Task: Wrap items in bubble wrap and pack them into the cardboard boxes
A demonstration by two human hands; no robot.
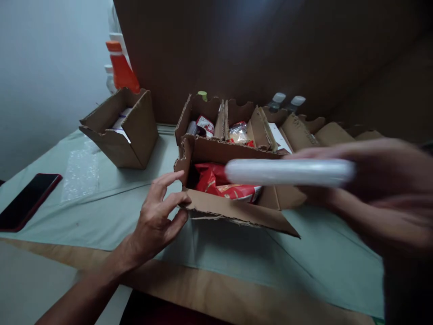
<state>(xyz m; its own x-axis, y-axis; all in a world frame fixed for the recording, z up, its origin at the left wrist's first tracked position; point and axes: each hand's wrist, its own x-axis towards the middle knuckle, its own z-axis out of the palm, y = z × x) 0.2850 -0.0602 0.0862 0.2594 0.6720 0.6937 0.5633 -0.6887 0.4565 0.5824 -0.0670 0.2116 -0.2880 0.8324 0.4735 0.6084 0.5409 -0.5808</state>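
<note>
My left hand (158,216) rests at the near left corner of an open cardboard box (233,212), fingers apart and touching its front flap. Inside this box lies a red snack packet (216,180). My right hand (379,189), blurred and close to the camera, holds a flat white object (287,172) edge-on above the box's right side. What the white object is cannot be told.
Behind stand more open cardboard boxes (237,122) with packets inside, and a separate box (122,128) at the left. An orange-capped bottle (121,67) stands at the back left. A dark phone (27,198) lies on the green cloth (101,212). A tall cardboard wall (270,49) closes the back.
</note>
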